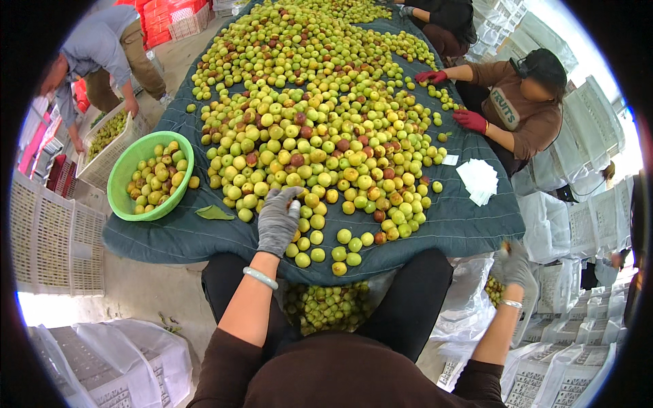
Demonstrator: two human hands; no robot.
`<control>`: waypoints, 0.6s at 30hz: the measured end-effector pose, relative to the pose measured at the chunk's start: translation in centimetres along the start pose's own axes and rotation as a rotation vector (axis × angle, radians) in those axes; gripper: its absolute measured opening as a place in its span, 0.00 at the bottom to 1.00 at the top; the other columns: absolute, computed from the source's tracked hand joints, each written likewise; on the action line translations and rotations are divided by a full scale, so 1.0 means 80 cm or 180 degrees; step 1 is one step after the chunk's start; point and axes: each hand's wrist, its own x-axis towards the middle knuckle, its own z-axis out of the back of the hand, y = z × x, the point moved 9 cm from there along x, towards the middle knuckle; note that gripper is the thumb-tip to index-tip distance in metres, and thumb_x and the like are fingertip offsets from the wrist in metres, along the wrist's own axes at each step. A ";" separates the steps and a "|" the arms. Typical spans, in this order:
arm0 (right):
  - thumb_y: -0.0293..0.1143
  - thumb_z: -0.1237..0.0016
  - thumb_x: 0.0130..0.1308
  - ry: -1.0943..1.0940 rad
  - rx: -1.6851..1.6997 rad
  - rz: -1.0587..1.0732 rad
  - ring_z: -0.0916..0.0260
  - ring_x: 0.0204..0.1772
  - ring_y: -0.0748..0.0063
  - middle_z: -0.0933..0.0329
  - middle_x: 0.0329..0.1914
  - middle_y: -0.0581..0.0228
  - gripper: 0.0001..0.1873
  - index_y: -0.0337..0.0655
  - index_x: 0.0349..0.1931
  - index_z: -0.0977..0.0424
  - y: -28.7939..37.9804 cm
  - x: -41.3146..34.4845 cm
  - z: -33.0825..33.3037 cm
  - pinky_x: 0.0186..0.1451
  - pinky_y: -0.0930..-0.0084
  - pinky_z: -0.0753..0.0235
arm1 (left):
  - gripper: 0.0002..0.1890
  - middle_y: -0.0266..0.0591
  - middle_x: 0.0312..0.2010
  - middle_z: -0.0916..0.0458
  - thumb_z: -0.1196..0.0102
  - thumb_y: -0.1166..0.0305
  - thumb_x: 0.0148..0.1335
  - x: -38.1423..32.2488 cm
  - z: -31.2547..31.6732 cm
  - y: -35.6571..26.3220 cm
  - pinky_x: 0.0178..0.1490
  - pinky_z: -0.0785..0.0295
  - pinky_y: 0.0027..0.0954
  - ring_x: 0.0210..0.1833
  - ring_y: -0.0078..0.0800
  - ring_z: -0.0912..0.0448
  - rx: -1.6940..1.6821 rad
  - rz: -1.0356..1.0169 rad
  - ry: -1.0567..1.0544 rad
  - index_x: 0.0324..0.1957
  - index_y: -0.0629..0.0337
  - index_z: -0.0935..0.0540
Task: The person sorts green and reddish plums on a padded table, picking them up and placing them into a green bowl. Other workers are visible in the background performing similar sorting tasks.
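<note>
A large heap of green and reddish-brown fresh jujubes (306, 132) covers a quilted dark green cloth (459, 224) before me. My left hand (278, 222), in a grey knit glove, rests at the heap's near edge with its fingers curled by the fruit. Something brownish shows between thumb and fingers, but whether it is gripped is unclear. Off the table's right corner, my right hand (512, 265), also gloved, is motion-blurred above a plastic-lined crate (530, 301) holding jujubes. A small brown patch shows at its fingertips, too blurred to identify. Between my knees sit more jujubes (331, 306).
A light green plastic basket (115, 188) of jujubes stands left, near a leaf (214, 212). White paper slips (478, 181) lie right. A co-worker in red gloves (469, 121) handles fruit there; another person (102, 46) grips a crate (97, 166). Wrapped crates (117, 357) flank me.
</note>
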 end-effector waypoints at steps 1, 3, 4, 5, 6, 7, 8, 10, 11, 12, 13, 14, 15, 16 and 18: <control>0.34 0.44 0.63 -0.0190 -0.0698 -0.0128 0.27 0.57 0.40 0.24 0.54 0.39 0.23 0.33 0.57 0.27 -0.037 -0.008 0.011 0.62 0.54 0.29 | 0.17 0.49 0.51 0.20 0.44 0.71 0.66 0.007 -0.007 -0.012 0.55 0.23 0.43 0.48 0.47 0.18 0.0262 -0.0029 0.0132 0.56 0.51 0.19; 0.36 0.43 0.61 -0.0483 -0.0755 -0.0278 0.30 0.62 0.40 0.26 0.56 0.38 0.29 0.32 0.61 0.30 -0.071 -0.010 0.031 0.66 0.54 0.32 | 0.13 0.48 0.53 0.20 0.45 0.67 0.66 0.012 -0.030 -0.023 0.56 0.23 0.45 0.51 0.47 0.19 0.0683 0.0161 0.0734 0.52 0.48 0.16; 0.36 0.43 0.62 -0.0634 -0.0500 -0.0016 0.30 0.62 0.41 0.26 0.56 0.39 0.28 0.33 0.61 0.30 -0.056 -0.015 0.033 0.66 0.55 0.32 | 0.12 0.47 0.53 0.20 0.45 0.67 0.66 0.010 -0.045 -0.024 0.56 0.23 0.45 0.50 0.47 0.19 0.0847 0.0243 0.1185 0.50 0.48 0.16; 0.35 0.44 0.63 -0.0682 -0.0306 0.0095 0.30 0.63 0.42 0.26 0.56 0.41 0.27 0.33 0.61 0.30 -0.034 -0.023 0.031 0.67 0.56 0.32 | 0.11 0.47 0.53 0.21 0.45 0.67 0.66 0.004 -0.057 -0.025 0.55 0.23 0.45 0.50 0.46 0.19 0.0943 0.0283 0.1583 0.49 0.49 0.16; 0.31 0.44 0.62 -0.0297 -0.0755 0.0705 0.30 0.64 0.46 0.25 0.58 0.45 0.25 0.35 0.60 0.28 0.022 -0.021 0.006 0.68 0.58 0.32 | 0.10 0.47 0.52 0.20 0.46 0.67 0.66 -0.004 -0.059 -0.029 0.54 0.23 0.45 0.49 0.47 0.19 0.0606 0.0282 0.1670 0.47 0.49 0.16; 0.27 0.44 0.62 -0.0039 -0.0647 0.1171 0.30 0.65 0.50 0.24 0.60 0.49 0.24 0.38 0.59 0.26 0.078 -0.022 -0.009 0.69 0.60 0.32 | 0.09 0.47 0.48 0.19 0.46 0.67 0.67 -0.008 -0.053 -0.034 0.54 0.24 0.45 0.47 0.48 0.19 0.0473 0.0211 0.1476 0.46 0.51 0.16; 0.28 0.45 0.64 -0.0724 0.0785 0.1389 0.29 0.65 0.52 0.23 0.59 0.52 0.22 0.39 0.59 0.26 0.137 -0.039 0.004 0.69 0.60 0.31 | 0.09 0.46 0.44 0.18 0.46 0.67 0.67 -0.012 -0.047 -0.033 0.53 0.23 0.44 0.45 0.47 0.18 0.0305 0.0209 0.1335 0.47 0.53 0.17; 0.31 0.46 0.66 -0.0406 0.1340 0.2250 0.28 0.64 0.54 0.23 0.58 0.55 0.20 0.40 0.58 0.25 0.280 -0.056 -0.026 0.68 0.59 0.31 | 0.09 0.44 0.36 0.18 0.45 0.67 0.68 -0.018 -0.029 -0.018 0.46 0.22 0.41 0.39 0.41 0.18 -0.0307 0.0366 0.1000 0.47 0.55 0.18; 0.34 0.51 0.70 0.0289 0.1871 0.2541 0.29 0.65 0.52 0.24 0.60 0.53 0.21 0.43 0.62 0.27 0.346 -0.064 -0.048 0.69 0.59 0.31 | 0.08 0.42 0.32 0.18 0.45 0.67 0.69 -0.019 -0.020 -0.001 0.39 0.21 0.38 0.34 0.37 0.18 -0.0610 0.0622 0.0909 0.47 0.56 0.18; 0.29 0.49 0.66 0.0250 0.1963 0.2799 0.27 0.61 0.52 0.23 0.57 0.51 0.19 0.40 0.58 0.25 0.420 -0.073 -0.065 0.66 0.61 0.29 | 0.08 0.39 0.30 0.21 0.45 0.68 0.69 -0.023 -0.011 0.020 0.28 0.27 0.32 0.26 0.31 0.22 -0.1467 0.1116 0.0677 0.46 0.57 0.20; 0.29 0.49 0.67 0.0448 0.1976 0.2993 0.26 0.61 0.51 0.23 0.57 0.50 0.18 0.39 0.57 0.24 0.484 -0.080 -0.083 0.67 0.62 0.29 | 0.07 0.36 0.28 0.24 0.46 0.69 0.69 -0.031 -0.005 0.041 0.17 0.33 0.26 0.19 0.25 0.26 -0.2214 0.1652 0.0415 0.46 0.58 0.22; 0.29 0.50 0.68 0.0765 0.1778 0.2900 0.25 0.59 0.51 0.23 0.55 0.51 0.17 0.39 0.56 0.24 0.534 -0.083 -0.108 0.63 0.62 0.26 | 0.08 0.36 0.28 0.24 0.46 0.68 0.69 -0.035 0.003 0.053 0.17 0.32 0.27 0.19 0.26 0.25 -0.2795 0.1862 0.0304 0.46 0.59 0.22; 0.29 0.50 0.68 0.0945 0.1615 0.2934 0.23 0.56 0.51 0.22 0.53 0.51 0.16 0.38 0.54 0.23 0.575 -0.089 -0.126 0.60 0.62 0.24 | 0.08 0.37 0.28 0.24 0.46 0.68 0.69 -0.039 0.010 0.064 0.17 0.31 0.28 0.19 0.27 0.25 -0.3372 0.2059 0.0193 0.46 0.60 0.23; 0.29 0.50 0.68 0.0941 0.0699 0.3033 0.22 0.54 0.52 0.22 0.52 0.51 0.15 0.38 0.53 0.23 0.609 -0.096 -0.148 0.56 0.61 0.22 | 0.09 0.38 0.30 0.24 0.46 0.66 0.69 -0.045 0.014 0.072 0.17 0.31 0.28 0.19 0.28 0.25 -0.3650 0.2254 0.0008 0.45 0.60 0.23; 0.27 0.51 0.68 0.1025 -0.0359 0.2922 0.19 0.48 0.53 0.23 0.50 0.52 0.12 0.39 0.50 0.23 0.629 -0.102 -0.173 0.45 0.62 0.18 | 0.09 0.37 0.31 0.23 0.44 0.64 0.69 -0.049 0.016 0.080 0.17 0.31 0.28 0.20 0.27 0.25 -0.3919 0.2376 -0.0116 0.43 0.58 0.23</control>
